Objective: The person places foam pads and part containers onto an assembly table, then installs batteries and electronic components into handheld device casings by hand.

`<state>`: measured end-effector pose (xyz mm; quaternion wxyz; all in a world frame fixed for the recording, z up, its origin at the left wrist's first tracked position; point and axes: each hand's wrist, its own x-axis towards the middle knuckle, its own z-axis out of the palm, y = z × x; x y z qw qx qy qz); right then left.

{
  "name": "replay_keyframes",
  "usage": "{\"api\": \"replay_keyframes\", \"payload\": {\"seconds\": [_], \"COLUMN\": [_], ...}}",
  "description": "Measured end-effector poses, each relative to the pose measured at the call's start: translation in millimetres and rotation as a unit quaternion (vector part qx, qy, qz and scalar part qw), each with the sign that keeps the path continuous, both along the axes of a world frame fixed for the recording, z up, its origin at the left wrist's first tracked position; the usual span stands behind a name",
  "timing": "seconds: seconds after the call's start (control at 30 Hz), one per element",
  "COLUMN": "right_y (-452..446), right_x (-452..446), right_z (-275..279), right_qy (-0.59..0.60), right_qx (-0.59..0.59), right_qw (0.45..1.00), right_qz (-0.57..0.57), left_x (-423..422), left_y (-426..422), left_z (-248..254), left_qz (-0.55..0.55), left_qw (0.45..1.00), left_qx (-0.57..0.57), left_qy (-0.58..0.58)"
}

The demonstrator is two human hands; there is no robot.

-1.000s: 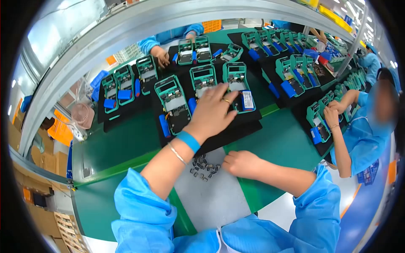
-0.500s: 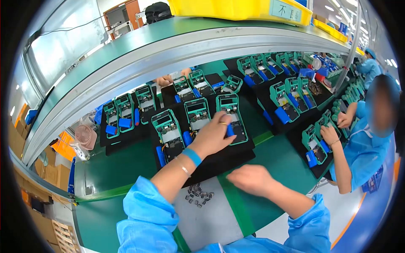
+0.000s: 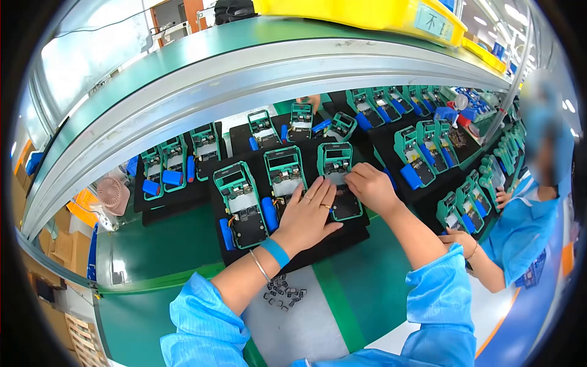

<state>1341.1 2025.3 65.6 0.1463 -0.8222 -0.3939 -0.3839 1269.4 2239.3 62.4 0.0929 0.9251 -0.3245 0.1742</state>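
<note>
The left hand (image 3: 307, 214) is palm-down, grip flat, thumb spread, seemingly empty, fingers over the eight-o'clock edge of the front row's rightmost green case (image 3: 336, 175). The case lies at one o'clock from it, long axis near twelve-to-six. Equally near, the right hand (image 3: 372, 188) sits at its three-o'clock edge, fingers bent; whether its grip holds anything is hidden.

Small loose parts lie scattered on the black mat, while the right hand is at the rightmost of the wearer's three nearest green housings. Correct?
Not the black mat: in the head view, the small loose parts lie on the grey strip. The right hand is at the rightmost green housing of those three.
</note>
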Motion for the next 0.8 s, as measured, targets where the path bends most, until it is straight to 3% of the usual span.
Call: {"api": "replay_keyframes", "payload": {"seconds": [0.37,0.8], "right_y": [9.1,9.6], "right_x": [10.5,14.7], "right_z": [-1.1,6.5], "right_qy": [-0.062,-0.056], "right_qx": [-0.139,-0.185], "right_qw": [0.987,0.981], "right_qz": [-0.044,-0.029], "left_x": [2.1,2.6], "left_y": [1.2,1.7], "left_z": [-7.8,-10.3], "left_qz": [0.007,-0.006], "left_qw": [0.999,0.999], "left_qx": [-0.002,-0.022], "left_qy": [-0.037,-0.031]}}
